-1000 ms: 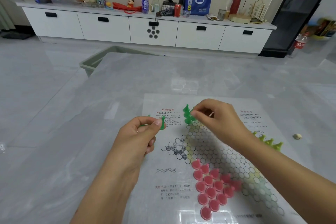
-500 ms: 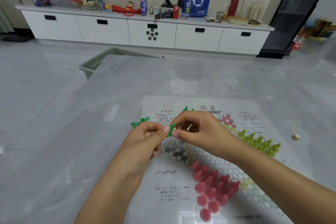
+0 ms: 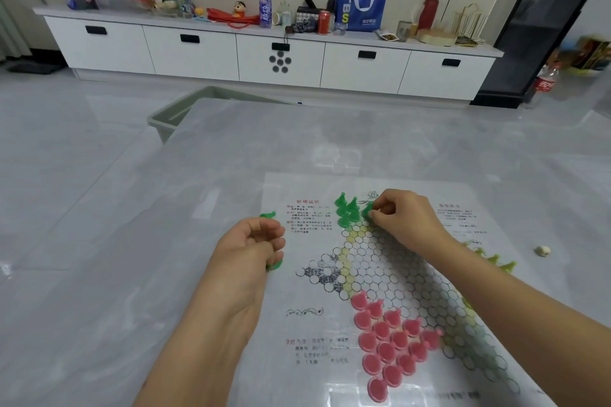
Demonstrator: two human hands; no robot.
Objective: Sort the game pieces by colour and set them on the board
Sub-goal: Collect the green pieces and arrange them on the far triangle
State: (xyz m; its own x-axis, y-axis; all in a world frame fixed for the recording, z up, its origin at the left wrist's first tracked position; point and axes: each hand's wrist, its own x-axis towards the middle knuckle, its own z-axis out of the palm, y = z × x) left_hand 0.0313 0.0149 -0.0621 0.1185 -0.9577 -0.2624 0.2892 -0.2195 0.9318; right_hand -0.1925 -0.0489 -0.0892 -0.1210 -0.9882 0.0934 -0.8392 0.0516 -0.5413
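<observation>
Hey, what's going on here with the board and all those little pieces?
A person is setting coloured pieces onto a printed board on a grey table. The right hand pinches a green piece at the board's far point, beside a cluster of green pieces standing there. The left hand is curled round more green pieces. The red pieces fill the near point, and yellow-green pieces show past the right forearm.

"TBS" on blue bag; board print unreadable
</observation>
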